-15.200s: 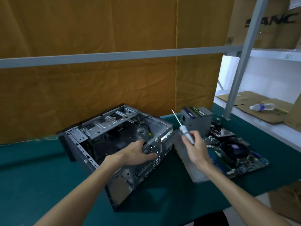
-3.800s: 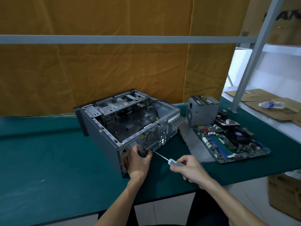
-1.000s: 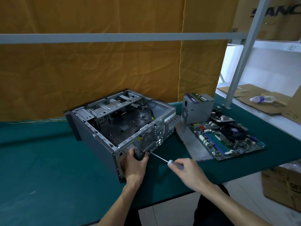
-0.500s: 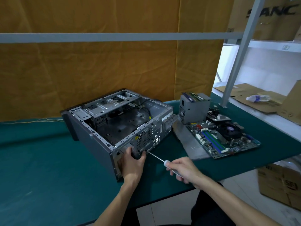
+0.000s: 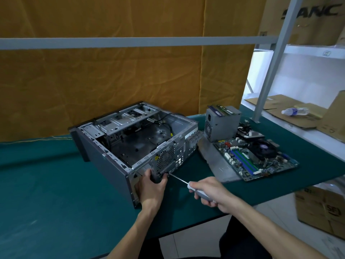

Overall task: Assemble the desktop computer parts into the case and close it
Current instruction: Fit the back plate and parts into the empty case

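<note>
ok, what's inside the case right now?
Inside the case: drive cage, black cables, bare floor panel. No motherboard; it lies outside. The near wall hides the near corner.

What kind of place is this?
Probably a computer repair or assembly workshop: an open computer case and bare motherboard lie on a green-covered workbench, with cardboard boxes on metal shelving beside it.

A plastic water bottle lies on flattened cardboard on the white shelf; a cardboard box stands on the floor beneath the green worktop.
</note>
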### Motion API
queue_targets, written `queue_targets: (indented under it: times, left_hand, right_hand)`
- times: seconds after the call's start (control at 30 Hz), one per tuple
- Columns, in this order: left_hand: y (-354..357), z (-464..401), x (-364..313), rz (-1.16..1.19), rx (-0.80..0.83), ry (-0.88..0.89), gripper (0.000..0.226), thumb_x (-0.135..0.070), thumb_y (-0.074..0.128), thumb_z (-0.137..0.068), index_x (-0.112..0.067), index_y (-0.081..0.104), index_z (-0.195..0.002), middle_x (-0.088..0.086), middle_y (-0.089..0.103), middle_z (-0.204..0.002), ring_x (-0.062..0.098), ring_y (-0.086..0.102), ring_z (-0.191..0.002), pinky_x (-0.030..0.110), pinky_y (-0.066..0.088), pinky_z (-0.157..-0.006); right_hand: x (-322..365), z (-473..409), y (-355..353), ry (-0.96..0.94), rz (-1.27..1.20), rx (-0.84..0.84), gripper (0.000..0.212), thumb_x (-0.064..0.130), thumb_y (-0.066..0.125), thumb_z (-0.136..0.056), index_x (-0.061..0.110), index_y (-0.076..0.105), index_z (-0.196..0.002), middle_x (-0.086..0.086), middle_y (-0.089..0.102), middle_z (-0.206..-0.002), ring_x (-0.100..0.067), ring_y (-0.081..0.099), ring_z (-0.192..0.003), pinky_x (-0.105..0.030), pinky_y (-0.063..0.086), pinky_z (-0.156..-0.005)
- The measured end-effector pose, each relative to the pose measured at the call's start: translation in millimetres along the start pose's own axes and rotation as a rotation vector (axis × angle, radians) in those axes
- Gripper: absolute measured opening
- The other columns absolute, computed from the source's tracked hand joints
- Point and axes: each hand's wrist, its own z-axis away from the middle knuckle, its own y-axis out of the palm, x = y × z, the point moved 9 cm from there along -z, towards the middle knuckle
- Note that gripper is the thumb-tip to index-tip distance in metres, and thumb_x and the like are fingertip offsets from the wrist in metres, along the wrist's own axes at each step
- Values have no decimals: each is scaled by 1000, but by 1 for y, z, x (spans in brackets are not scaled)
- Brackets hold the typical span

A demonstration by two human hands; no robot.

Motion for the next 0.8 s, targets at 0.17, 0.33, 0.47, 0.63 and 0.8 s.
queue_targets:
  times: [0.17,0.33,0.47,0.63,0.8]
  left_hand:
    - [1,-1,4,-3,15,-1,35,-39,76,-87,-14,52,-79,6,62,-72,28,63,-75,43,53,-69]
    - [-1,-2,3,-30,-7,-1,35,-37,76,-87,-16,50,-77,5,58,-68,27,60,-69,42,52,-64]
    - [0,0,1,-21,-18,4,38,-37,77,-87,-25,44,-72,-3,53,-63,18,54,-62,35,47,-60]
    - [4,-1,5,-15,22,-20,31,-42,75,-88,-20,55,-83,2,64,-74,22,64,-73,42,56,-68]
    - [1,-1,3,-21,-6,-14,36,-41,77,-87,-25,48,-75,-1,56,-65,20,58,-65,35,49,-60]
  right_hand:
    - [32,21,1,-450,902,-322,34,47,54,-98,21,53,-76,10,49,-65,-14,48,-62,-34,41,-59]
    - [19,3,3,-247,279,-84,48,41,60,-98,7,58,-65,-2,50,-55,-12,35,-43,-27,28,-43]
    - [-1,-1,4,41,-33,75,43,40,64,-99,-2,71,-103,-4,56,-63,-11,36,-42,-17,20,-37]
    - [13,0,-5,-117,223,-61,28,44,66,-92,16,69,-97,3,66,-64,-11,46,-44,-22,30,-40]
    - [35,7,-2,-457,729,-271,48,52,52,-94,14,43,-65,7,41,-51,-12,36,-51,-34,32,-52]
